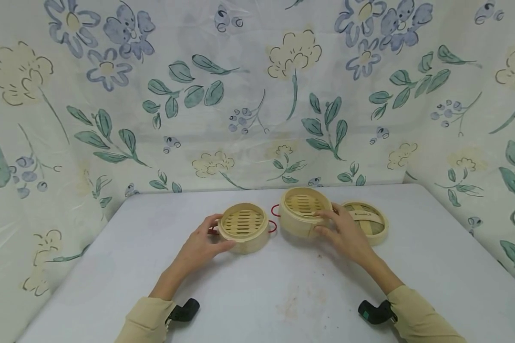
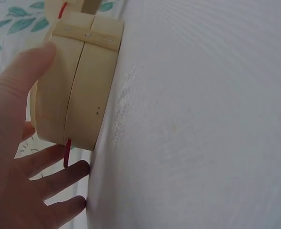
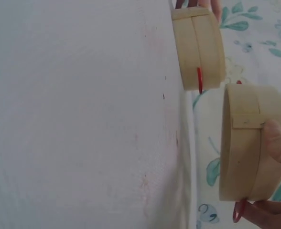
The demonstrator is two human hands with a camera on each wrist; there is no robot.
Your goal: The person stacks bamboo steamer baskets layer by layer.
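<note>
A round bamboo steamer basket (image 1: 242, 224) with a slatted base and red side handles sits on the table at centre. My left hand (image 1: 203, 240) grips its left side, thumb (image 2: 33, 64) against the front wall and other fingers around the back near a red handle (image 2: 67, 152). My right hand (image 1: 345, 234) holds a second bamboo steamer basket (image 3: 245, 143) by its right side, thumb on the front wall. That basket is raised off the table, with a gap under it in the right wrist view. Its far-side fingers are partly hidden.
A round woven bamboo lid (image 1: 377, 228) with a flat strap lies on the table behind the right hand. The white table (image 1: 249, 295) carries a few reddish stains. Floral cloth (image 1: 257, 95) hangs along the back and sides.
</note>
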